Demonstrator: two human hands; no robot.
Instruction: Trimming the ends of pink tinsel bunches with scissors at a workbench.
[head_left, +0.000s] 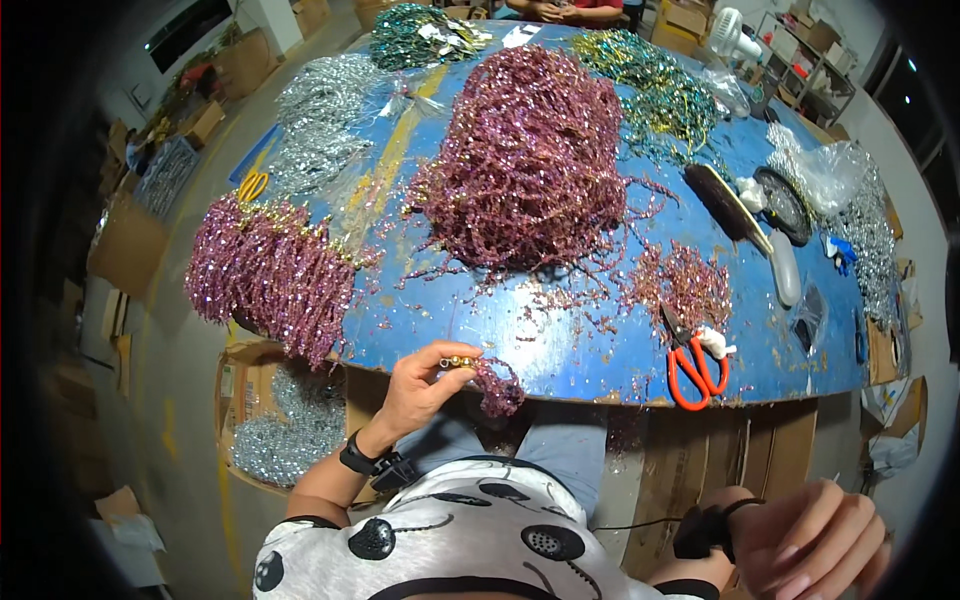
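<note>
My left hand (425, 385) pinches a short row of gold beads (458, 362) between thumb and fingers, just in front of the table's near edge. From the beads hangs a looped bundle of sparkly pink garland strands (500, 390). At the lower right, my right hand (820, 545) is raised well away from the table, its fingers bent in and close together. Whatever its fingertips may hold cannot be made out. Closest to the left hand on the table is a row of pink garland strands with gold ends (275, 270).
On the blue table (400, 320) rises a large pink garland heap (530, 150). Red-handled scissors (692, 365) lie by the near edge, beside loose pink bits (680, 285). A brush (730, 208), silver strands (325, 115) and yellow-handled scissors (253, 185) lie around. A box (285, 425) stands below.
</note>
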